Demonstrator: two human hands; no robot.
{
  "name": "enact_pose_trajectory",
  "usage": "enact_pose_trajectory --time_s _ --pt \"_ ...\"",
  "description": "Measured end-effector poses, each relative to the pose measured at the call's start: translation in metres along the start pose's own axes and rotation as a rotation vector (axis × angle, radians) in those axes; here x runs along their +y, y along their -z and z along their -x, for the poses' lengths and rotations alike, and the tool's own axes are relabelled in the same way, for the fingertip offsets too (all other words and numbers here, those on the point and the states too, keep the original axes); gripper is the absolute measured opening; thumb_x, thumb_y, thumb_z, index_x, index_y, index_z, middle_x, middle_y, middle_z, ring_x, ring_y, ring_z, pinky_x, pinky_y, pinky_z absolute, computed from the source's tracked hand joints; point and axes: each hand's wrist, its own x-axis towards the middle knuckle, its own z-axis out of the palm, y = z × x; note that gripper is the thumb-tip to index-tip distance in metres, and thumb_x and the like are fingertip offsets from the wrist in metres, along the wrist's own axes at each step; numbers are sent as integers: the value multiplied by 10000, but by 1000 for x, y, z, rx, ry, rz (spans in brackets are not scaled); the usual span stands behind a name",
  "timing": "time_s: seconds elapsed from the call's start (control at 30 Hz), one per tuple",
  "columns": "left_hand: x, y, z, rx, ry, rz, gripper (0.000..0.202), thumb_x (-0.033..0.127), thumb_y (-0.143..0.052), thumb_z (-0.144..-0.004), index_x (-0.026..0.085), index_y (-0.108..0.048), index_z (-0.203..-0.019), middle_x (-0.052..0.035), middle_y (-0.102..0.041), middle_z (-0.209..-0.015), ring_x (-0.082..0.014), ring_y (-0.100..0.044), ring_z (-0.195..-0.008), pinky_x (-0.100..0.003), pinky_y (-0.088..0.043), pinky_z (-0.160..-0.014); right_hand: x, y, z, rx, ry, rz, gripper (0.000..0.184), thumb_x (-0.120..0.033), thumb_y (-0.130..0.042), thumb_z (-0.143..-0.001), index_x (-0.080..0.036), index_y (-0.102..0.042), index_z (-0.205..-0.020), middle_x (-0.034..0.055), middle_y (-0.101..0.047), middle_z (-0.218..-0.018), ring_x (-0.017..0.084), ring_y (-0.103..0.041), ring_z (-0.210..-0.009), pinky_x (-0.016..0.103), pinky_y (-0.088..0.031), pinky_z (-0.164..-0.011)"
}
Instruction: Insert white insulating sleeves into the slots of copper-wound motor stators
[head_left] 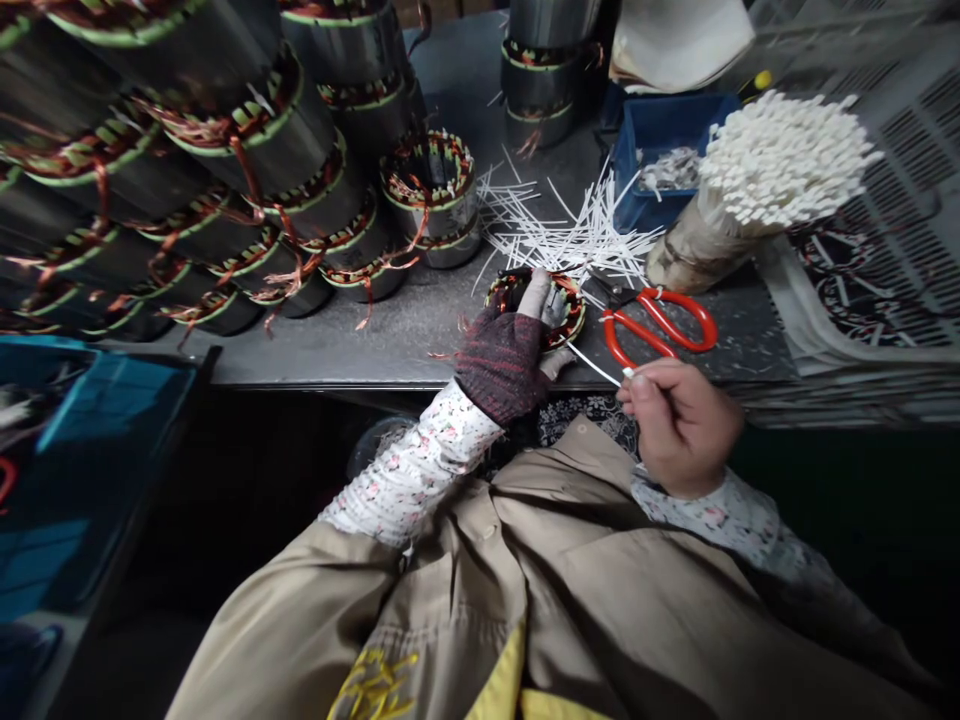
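Observation:
My left hand (508, 352), in a dark fingerless knit glove, rests on a small motor stator (537, 306) with copper windings at the front edge of the grey bench; its fingers wrap over the stator's rim. My right hand (679, 425) is bare and closed in a pinch on a thin white strip (594, 366) that points toward the stator. Red-handled scissors (654, 326) lie on the bench just right of the stator, above my right hand.
Stacks of wound stators (247, 190) fill the bench's left and back. Loose white strips (562, 225) are scattered behind the stator. A bundle of white sticks (772, 160) and a blue tray (660, 150) stand at right. A blue crate (90, 440) sits lower left.

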Motion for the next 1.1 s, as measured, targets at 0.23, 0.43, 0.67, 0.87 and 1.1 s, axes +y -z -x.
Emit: enact_pose_trajectory --time_s 0.23,0.43,0.67,0.87,1.1 --pt "-3 -2 -2 -29 83 127 800 572 -594 -946 102 -337 -1540 -150 -734 -1114 -298 -678 -1145 -477 -435 -1171 15 -21 -11 -21 -36 -37 190 -280 -565 -962 -193 -616 -801 21 -672 -705 140 -631 -573 280 -524 -553" --pt "-5 -10 -3 61 147 652 503 379 -500 -1032 197 -446 -1498 -110 -684 -1317 -186 -706 -1122 -333 -598 -965 30 -38 -19 -73 -216 -200 206 -355 -611 -936 -179 -655 -838 16 -695 -704 121 -623 -536 234 -495 -502" --pt "-5 -4 -7 134 76 585 180 279 -641 -968 194 -751 -1083 -33 -791 -1033 -170 -740 -1008 -324 -597 -960 18 -30 -32 -122 20 -53 210 -258 -573 -953 -186 -649 -770 24 -664 -735 126 -579 -602 268 -468 -588" --pt "-9 -4 -4 92 -7 462 244 335 -597 -998 194 -734 -1143 -52 -781 -1090 -174 -732 -1052 -349 -572 -1013 34 -39 -40 -152 12 66 181 -239 -616 -873 -181 -609 -702 -3 -574 -632 108 -470 -518 265 -341 -512" --pt "-5 0 -2 81 -55 302 223 279 -553 -993 196 -713 -1124 -47 -771 -1081 -193 -717 -1073 -410 -553 -1020 6 -22 -50 -374 4 3 319 -251 -543 -929 -178 -526 -619 7 -517 -614 117 -458 -558 283 -313 -546"
